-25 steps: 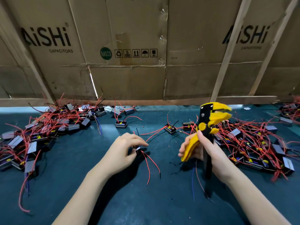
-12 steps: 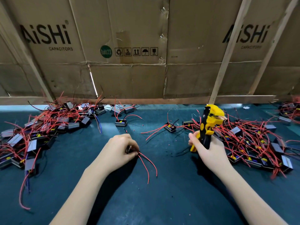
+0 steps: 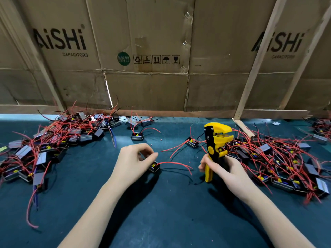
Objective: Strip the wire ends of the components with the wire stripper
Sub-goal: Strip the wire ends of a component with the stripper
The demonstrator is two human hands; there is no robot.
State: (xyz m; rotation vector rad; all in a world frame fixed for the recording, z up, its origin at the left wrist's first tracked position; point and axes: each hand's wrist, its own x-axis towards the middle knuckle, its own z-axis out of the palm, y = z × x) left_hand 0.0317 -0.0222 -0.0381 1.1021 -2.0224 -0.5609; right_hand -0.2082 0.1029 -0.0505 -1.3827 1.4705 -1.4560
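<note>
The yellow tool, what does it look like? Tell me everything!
The wire stripper is yellow and black and looks like plastic, with a beak-shaped head at the top and a round yellow knob below it. It stands upright over the teal table. The right hand grips its handles. Its head looks slightly open, with no wire in it.

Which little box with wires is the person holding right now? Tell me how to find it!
Look at the dark green table, in the bare gap between the two big heaps of red-wired boxes. The component sits there under the left hand, left of the yellow wire stripper. It is the only box a hand is touching.
</note>
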